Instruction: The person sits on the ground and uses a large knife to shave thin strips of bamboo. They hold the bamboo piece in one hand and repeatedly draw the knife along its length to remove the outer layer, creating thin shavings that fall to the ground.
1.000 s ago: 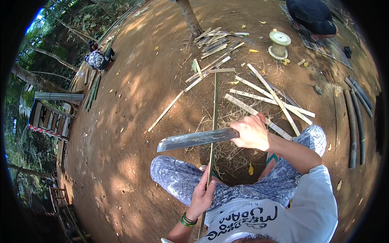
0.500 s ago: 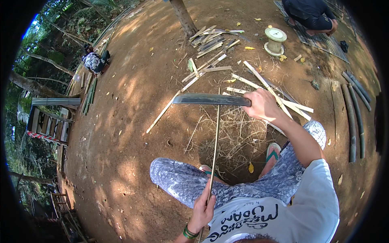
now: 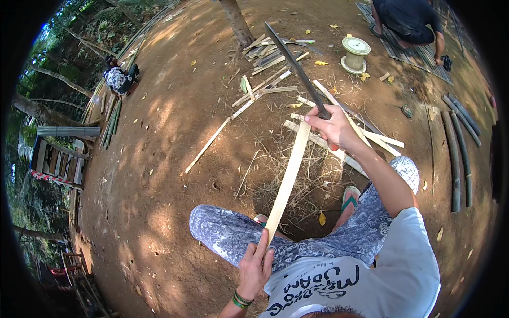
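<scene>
In my right hand (image 3: 335, 127) I grip the handle of a machete (image 3: 298, 68), whose long dark blade points up and to the left, away from me. The fingers of that hand also touch the far end of a pale bamboo strip (image 3: 289, 180). My left hand (image 3: 255, 269) is closed around the strip's near end, close to my left thigh. The strip slants between both hands with its broad pale face showing. Below it, dry shavings (image 3: 275, 172) lie on the ground between my feet.
Split bamboo strips (image 3: 379, 139) lie just beyond my right hand, and a pile of pieces (image 3: 270, 55) rests by a tree trunk (image 3: 237, 24). A pale spool (image 3: 354, 54) stands farther right. Poles (image 3: 456, 164) lie at right. One person (image 3: 408, 24) crouches upper right, another (image 3: 119, 78) at left.
The machete has swung from lying crosswise over the strip to pointing away from me. The strip has turned from its thin edge to its broad face, and its far end now meets my right hand.
</scene>
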The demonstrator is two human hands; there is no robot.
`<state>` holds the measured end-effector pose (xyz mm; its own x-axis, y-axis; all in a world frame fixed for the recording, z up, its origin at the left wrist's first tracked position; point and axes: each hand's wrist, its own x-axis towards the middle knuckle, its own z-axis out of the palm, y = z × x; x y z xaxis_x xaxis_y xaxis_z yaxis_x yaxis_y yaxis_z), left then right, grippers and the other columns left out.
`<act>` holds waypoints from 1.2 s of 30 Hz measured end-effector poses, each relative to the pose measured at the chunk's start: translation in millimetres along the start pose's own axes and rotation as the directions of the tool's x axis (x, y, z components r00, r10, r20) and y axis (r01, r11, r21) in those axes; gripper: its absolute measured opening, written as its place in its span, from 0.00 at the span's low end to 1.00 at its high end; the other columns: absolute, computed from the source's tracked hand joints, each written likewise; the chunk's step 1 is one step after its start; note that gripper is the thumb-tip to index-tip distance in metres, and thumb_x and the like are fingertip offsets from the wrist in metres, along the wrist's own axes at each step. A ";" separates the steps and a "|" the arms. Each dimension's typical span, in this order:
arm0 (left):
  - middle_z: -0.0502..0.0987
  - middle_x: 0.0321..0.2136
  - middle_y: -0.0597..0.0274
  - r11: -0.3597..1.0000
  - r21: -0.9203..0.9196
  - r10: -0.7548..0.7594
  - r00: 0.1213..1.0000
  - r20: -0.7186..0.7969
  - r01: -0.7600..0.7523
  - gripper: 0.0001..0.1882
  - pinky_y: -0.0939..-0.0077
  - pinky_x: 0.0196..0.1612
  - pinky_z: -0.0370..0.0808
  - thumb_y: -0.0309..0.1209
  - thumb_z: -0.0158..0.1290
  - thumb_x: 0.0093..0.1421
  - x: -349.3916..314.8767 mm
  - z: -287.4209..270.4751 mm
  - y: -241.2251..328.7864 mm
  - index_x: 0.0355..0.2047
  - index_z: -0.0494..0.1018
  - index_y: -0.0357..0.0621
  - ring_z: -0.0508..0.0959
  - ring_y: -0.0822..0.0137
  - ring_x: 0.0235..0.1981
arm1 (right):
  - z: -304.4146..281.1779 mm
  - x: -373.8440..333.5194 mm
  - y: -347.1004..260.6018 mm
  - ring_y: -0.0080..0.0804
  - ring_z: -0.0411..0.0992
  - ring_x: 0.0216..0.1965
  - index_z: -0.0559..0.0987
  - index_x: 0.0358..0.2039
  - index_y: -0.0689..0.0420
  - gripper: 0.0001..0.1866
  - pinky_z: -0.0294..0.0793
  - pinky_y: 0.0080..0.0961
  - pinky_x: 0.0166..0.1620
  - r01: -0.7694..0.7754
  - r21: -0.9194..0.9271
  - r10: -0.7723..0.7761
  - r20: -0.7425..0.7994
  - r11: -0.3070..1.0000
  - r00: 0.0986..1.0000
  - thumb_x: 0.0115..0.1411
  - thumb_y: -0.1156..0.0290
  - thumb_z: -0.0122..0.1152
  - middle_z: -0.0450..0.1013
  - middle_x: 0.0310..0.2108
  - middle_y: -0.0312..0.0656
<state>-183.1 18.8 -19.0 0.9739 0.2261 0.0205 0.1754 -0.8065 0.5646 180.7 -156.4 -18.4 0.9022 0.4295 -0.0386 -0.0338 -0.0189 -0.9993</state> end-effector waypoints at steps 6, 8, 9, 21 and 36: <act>0.69 0.26 0.58 0.993 0.114 0.033 0.995 -0.098 -0.021 0.30 0.65 0.23 0.71 0.29 0.59 0.63 1.8 4.8 -9.8 0.66 0.68 0.45 0.72 0.61 0.20 | -3.1 -10.5 -14.9 0.14 0.63 0.17 0.82 0.34 0.60 0.09 0.60 0.20 0.21 -0.020 -0.113 0.017 -0.031 0.993 0.999 0.62 0.66 0.68 0.76 0.23 0.32; 0.70 0.26 0.57 0.989 0.134 0.070 0.991 -0.113 -0.054 0.31 0.66 0.23 0.72 0.29 0.61 0.62 5.9 3.4 -13.0 0.66 0.67 0.42 0.72 0.61 0.20 | -5.6 -5.4 -0.8 0.15 0.65 0.20 0.81 0.34 0.60 0.10 0.63 0.21 0.24 0.100 -0.135 -0.106 -0.041 0.986 0.993 0.62 0.66 0.68 0.77 0.23 0.32; 0.71 0.27 0.55 0.992 0.121 0.045 0.993 -0.111 -0.032 0.32 0.65 0.25 0.72 0.28 0.60 0.62 6.8 2.8 -12.9 0.67 0.66 0.41 0.73 0.59 0.21 | -7.6 -3.1 5.8 0.16 0.66 0.21 0.81 0.34 0.60 0.10 0.64 0.21 0.26 0.159 -0.147 -0.167 -0.045 0.976 0.985 0.62 0.66 0.68 0.77 0.24 0.32; 0.75 0.27 0.56 0.961 0.275 0.168 0.740 -0.651 0.023 0.17 0.75 0.24 0.69 0.25 0.62 0.62 70.9 -128.4 -43.8 0.48 0.71 0.31 0.73 0.72 0.23 | -39.9 22.2 -0.6 0.14 0.59 0.11 0.78 0.26 0.59 0.20 0.52 0.18 0.14 0.228 -0.156 -0.273 -0.412 0.961 0.869 0.64 0.55 0.68 0.66 0.12 0.28; 0.64 0.66 0.41 0.285 -0.775 -0.131 0.778 -0.614 -0.564 0.28 0.58 0.68 0.66 0.45 0.30 0.78 211.7 -122.3 40.7 0.68 0.56 0.39 0.66 0.53 0.67 | 27.8 -17.4 -21.3 0.16 0.63 0.10 0.78 0.51 0.67 0.28 0.63 0.18 0.11 -0.058 0.214 0.019 0.182 0.975 0.983 0.66 0.51 0.61 0.79 0.26 0.46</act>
<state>12.6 100.7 109.2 0.6465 0.6171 0.4485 -0.6108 0.0664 0.7890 153.7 -138.4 3.4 0.8082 0.5861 -0.0571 -0.1774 0.1498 -0.9727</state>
